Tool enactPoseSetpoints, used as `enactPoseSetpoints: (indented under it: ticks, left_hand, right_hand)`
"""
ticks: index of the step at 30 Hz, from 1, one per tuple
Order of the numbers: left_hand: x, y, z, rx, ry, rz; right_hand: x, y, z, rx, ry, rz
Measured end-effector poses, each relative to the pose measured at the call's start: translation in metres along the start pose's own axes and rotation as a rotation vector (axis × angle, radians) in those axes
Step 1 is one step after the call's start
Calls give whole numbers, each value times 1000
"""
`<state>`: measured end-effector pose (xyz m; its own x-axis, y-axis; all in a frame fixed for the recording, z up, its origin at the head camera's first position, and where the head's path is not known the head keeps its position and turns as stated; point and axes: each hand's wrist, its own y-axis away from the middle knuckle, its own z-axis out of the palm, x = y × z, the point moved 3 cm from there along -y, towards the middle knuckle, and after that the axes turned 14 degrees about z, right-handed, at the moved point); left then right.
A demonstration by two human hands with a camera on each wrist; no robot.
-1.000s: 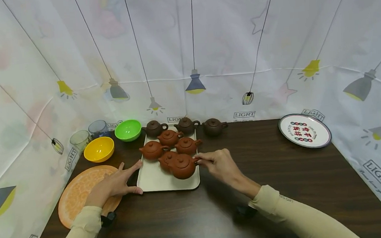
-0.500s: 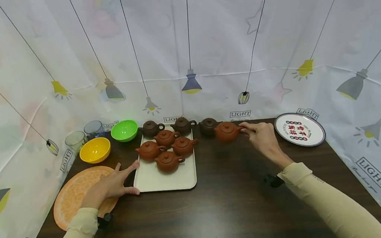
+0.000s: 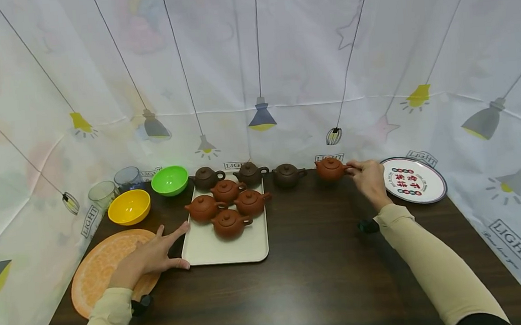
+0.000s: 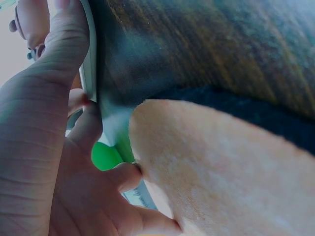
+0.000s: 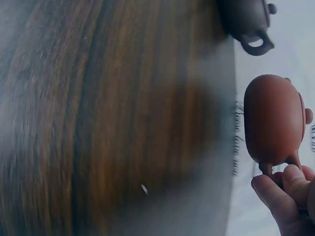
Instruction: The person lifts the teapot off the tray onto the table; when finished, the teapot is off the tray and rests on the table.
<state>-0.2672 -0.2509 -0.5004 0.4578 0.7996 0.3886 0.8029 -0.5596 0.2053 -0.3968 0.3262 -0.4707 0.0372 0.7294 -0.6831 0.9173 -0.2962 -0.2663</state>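
My right hand (image 3: pixel 369 180) pinches the handle of a reddish-brown teapot (image 3: pixel 329 170) at the table's back edge. In the right wrist view, the same teapot (image 5: pixel 274 118) hangs from thumb and fingers at its handle. A dark brown teapot (image 3: pixel 286 176) stands to its left, beside the cream tray (image 3: pixel 244 249). Several reddish-brown teapots, one of them (image 3: pixel 229 223) foremost, stand on the tray, with dark ones (image 3: pixel 250 173) at its back. My left hand (image 3: pixel 144 260) spreads its fingers at the tray's left edge, index finger and thumb right at the rim.
An orange oval mat (image 3: pixel 95 262) lies partly under the left forearm. Behind it stand a yellow bowl (image 3: pixel 129 207), a green bowl (image 3: pixel 170 181) and two glasses (image 3: pixel 128 178). A white plate (image 3: pixel 414 179) with red lettering leans back beyond the right hand. A printed curtain (image 3: pixel 215 59) borders the table.
My right hand has carried the reddish-brown teapot from above the front of the tray to the back right, past the lone dark teapot. The left hand has stayed at the tray's edge.
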Motion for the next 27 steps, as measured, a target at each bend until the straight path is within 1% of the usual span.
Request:
enactPoseSetpoints:
  ticks: [2,4,7,10,14,18,21,24,27]
  left_hand:
    - [0,0,0,2,-1,1]
    - [1,1,0,-3,1,-8]
    - [0,5,1,-7,1,-28]
    - [0,7,2,-2,5,-31]
    - [3,7,2,6,14,-15]
    - [5,7,1,9,6,-15]
    - [5,5,0,8,3,-14]
    - [6,3,-1,7,5,-12]
    - [5,1,-1,3,0,-12]
  right_hand:
    - [3,-1,5,-7,1,38]
    - [2,-1,11,-18,5,58]
    - [-1,-1,19,-36,0,60]
    - [-3,0,24,-37,13,47]
    - [-1,2,25,-39,11,55]
    - [1,4,25,-58,-6,77]
    - [2,5,24,-51,-8,82]
    - [4,5,24,-38,-4,73]
    - [6,5,24,-48,-11,50]
